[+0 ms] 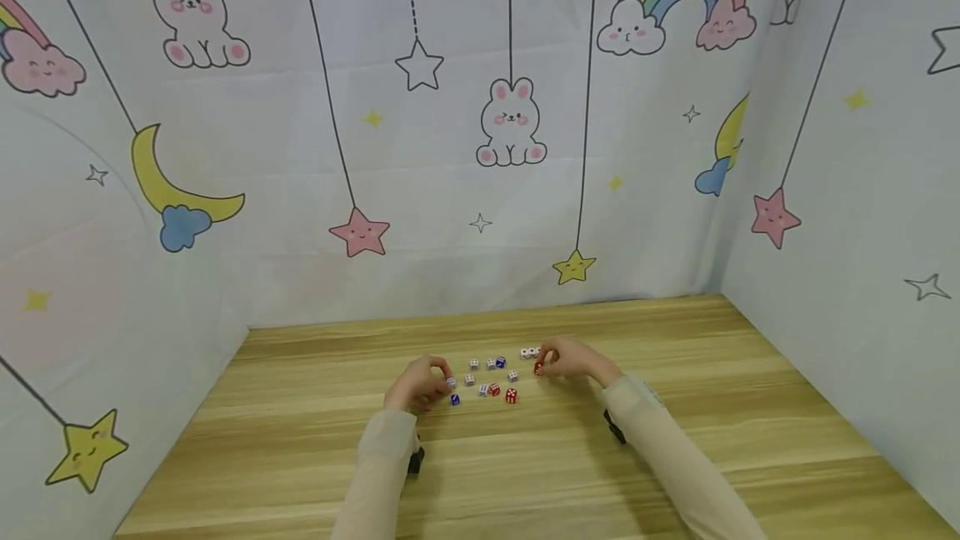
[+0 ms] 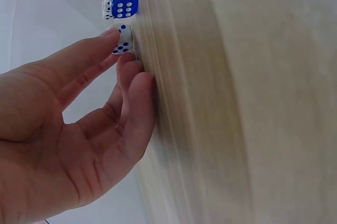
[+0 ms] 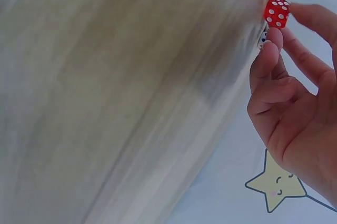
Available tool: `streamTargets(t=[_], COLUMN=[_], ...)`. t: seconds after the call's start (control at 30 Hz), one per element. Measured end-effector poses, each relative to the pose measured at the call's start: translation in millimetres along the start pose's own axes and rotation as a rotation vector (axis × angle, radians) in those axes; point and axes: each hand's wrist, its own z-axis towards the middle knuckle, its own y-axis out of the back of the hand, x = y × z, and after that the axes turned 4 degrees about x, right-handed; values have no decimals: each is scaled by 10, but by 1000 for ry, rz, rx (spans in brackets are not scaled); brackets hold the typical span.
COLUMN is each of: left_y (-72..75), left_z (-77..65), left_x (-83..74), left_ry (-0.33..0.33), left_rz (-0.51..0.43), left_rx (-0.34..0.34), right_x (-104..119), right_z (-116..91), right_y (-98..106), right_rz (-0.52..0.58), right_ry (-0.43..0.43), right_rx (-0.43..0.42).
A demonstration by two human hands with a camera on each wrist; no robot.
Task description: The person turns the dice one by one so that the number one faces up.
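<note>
My left hand (image 1: 416, 384) pinches a white die with blue dots (image 2: 124, 39) between thumb and fingertips, low over the wooden table. A blue die (image 2: 124, 1) sits just beyond it in the left wrist view. On the right, my other hand (image 1: 576, 357) holds a red die with white dots (image 3: 277, 12) between thumb and finger, at the right end of the scattered dice. Between the hands lie several white dice, among them one at the middle (image 1: 513, 376), a blue die (image 1: 501, 362) and two red dice, the nearer one (image 1: 512, 396) standing apart.
White dice (image 1: 525, 353) stand in a row behind the right hand's fingers. The wood-grain table (image 1: 525, 473) reaches back to a white cloth wall (image 1: 450, 290) printed with stars, rabbits and rainbows. Similar cloth closes off both sides.
</note>
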Motion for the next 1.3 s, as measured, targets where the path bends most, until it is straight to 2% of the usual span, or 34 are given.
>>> streamTargets(t=[0.23,0.33,0.47,0.7,1.03,1.17,1.3], left_y=[15,18,17,32,36,39,45], left_z=[-18,-28,-31,-44,-24,-2,21], left_x=[-11,-17,-8,-2,-13,13,28], left_ry=[1,2,-5,-6,34,23,32], left_rz=[8,16,13,5,5,7,7], left_rx=[7,12,17,10,-5,11,17], right_x=[-42,-85,-167,-260,-192,-193,-248], right_z=[-33,-56,-56,8,38,53,78], right_y=[-18,10,42,27,11,15,16], right_rz=[55,108,146,119,88,98,133], right_ry=[32,-14,-65,-96,-95,-92,-49], right_rx=[-26,-39,-110,-199,-201,-185,-174])
